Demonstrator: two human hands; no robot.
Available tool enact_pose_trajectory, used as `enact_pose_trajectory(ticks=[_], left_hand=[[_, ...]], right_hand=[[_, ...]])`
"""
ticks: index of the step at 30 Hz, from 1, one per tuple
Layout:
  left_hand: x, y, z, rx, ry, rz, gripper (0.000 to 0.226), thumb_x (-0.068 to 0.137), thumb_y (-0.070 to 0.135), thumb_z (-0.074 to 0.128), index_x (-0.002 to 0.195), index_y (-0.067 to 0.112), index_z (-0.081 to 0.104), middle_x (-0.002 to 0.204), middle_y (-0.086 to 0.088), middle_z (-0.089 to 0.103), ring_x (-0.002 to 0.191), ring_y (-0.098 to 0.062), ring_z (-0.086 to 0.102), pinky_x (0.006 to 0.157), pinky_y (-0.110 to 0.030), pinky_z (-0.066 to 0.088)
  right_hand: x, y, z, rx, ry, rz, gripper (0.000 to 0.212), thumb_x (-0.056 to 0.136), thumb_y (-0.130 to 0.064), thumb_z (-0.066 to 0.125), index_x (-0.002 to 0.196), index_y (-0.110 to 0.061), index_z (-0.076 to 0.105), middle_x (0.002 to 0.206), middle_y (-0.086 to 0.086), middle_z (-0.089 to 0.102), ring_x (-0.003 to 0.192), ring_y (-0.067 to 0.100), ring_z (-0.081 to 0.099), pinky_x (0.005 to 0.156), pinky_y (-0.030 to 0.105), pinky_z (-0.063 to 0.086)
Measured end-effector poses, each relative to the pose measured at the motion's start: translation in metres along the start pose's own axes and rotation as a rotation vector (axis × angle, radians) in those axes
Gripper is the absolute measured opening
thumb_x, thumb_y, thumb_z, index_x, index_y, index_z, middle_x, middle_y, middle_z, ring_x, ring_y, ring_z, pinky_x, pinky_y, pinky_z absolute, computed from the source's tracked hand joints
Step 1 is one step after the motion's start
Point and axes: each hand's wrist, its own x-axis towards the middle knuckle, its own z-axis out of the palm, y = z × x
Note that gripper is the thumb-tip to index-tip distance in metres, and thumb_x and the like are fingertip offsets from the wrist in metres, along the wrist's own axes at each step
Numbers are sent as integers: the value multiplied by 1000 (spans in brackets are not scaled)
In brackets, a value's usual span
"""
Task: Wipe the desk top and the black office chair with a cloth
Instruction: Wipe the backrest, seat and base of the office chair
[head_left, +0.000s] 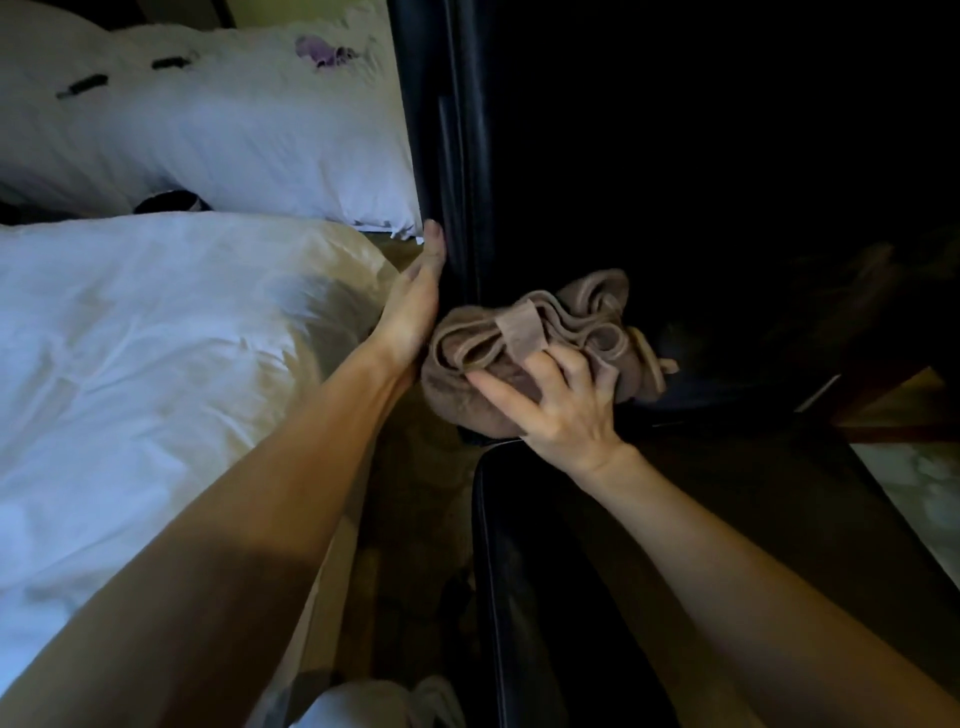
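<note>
A bunched brown cloth (524, 332) lies against the black office chair (519, 571), near where its dark back (467, 156) meets the seat. My right hand (556, 395) rests on the cloth from below, fingers spread and curled into its folds. My left hand (415, 301) lies along the chair back's left edge, thumb up against the side; its fingers are hidden behind the edge. The chair's upper right part is lost in darkness.
A bed with a white duvet (130, 364) and white pillows (208, 119) fills the left side, close to the chair. A strip of patterned carpet (415, 519) runs between bed and chair. At the right edge a dark wooden furniture corner (883, 395) shows.
</note>
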Motion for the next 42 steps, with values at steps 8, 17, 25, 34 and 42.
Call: enact_pose_trajectory(ticks=[8,17,25,34,42], left_hand=[[8,-8,13,-8,142,51,71,94,74,40,135,21,66,120,3,76,112,-11,71,105,-34,53],[16,-10,25,15,187,29,75,94,78,36,133,22,67,116,2,77,107,-12,73,107,-37,52],[22,-12,30,10,182,67,73,96,77,34,132,23,68,110,6,78,102,-10,75,98,-32,58],[22,-16,18,101,167,112,64,91,81,33,112,37,75,110,9,78,103,-9,74,88,-25,60],[3,-19,14,143,215,78,60,90,82,32,96,44,77,100,16,78,100,-5,73,96,-29,55]], right_hand=[[-58,-22,10,57,-124,77,30,97,-31,60,125,-41,62,122,1,52,113,24,51,88,44,36],[-79,-42,-9,231,-840,360,58,75,-15,67,132,-26,63,137,8,55,132,32,47,98,44,49],[-63,-31,2,409,-1077,533,56,87,-18,61,142,-29,60,137,3,62,133,27,48,105,41,44],[-22,-5,28,562,-1511,792,31,92,-43,57,108,-26,76,109,4,74,105,27,69,85,37,51],[-17,16,-55,1049,-722,1550,35,73,-7,54,96,-17,78,99,10,77,104,32,71,96,51,57]])
